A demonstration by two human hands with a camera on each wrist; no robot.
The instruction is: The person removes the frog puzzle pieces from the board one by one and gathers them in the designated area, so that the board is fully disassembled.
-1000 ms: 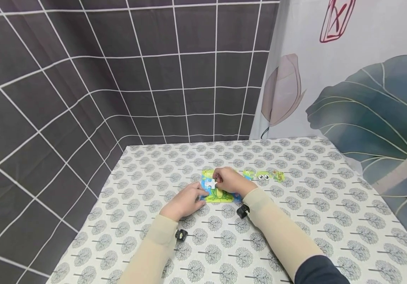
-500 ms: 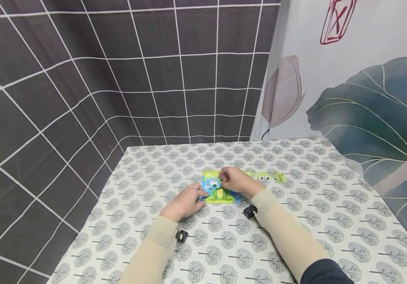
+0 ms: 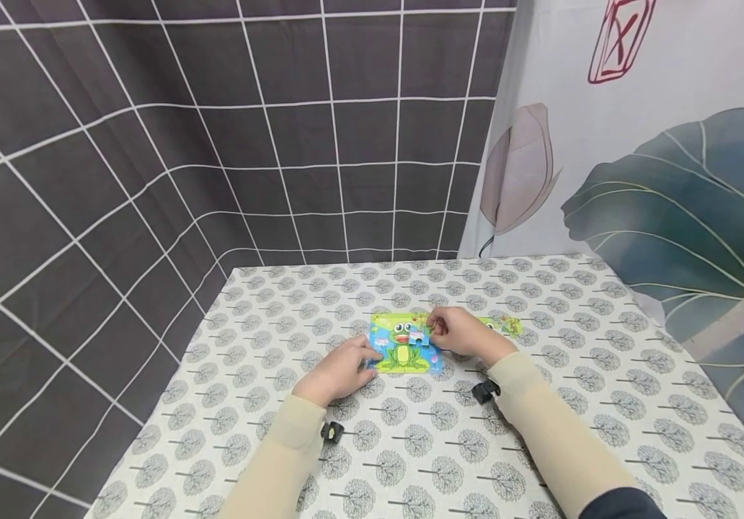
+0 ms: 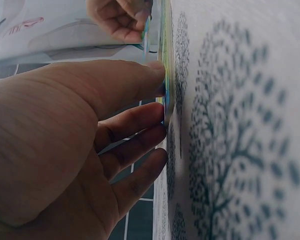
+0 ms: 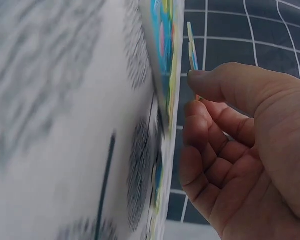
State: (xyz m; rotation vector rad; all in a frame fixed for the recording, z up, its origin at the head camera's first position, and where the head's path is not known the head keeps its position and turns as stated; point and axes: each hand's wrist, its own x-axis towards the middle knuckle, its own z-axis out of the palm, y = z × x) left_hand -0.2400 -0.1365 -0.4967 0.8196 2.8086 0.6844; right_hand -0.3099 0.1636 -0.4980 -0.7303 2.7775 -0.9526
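the left hand (image 3: 338,369) presses straight fingertips on the near-left edge of the flat green-and-blue frog puzzle board (image 3: 404,345). the right hand (image 3: 460,332) pinches a small flat blue puzzle piece (image 5: 191,46) just above the board.

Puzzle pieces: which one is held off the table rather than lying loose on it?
The piece pinched in the right hand, over the frog board. The other loose pieces lie on the tablecloth behind that hand.

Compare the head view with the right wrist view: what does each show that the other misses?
Head only: the frog picture on the puzzle, the left hand at its left edge, and loose pieces on the table.
Right wrist only: the piece edge-on, held clear of the puzzle's face.
Both: the right hand pinching that piece beside the puzzle.
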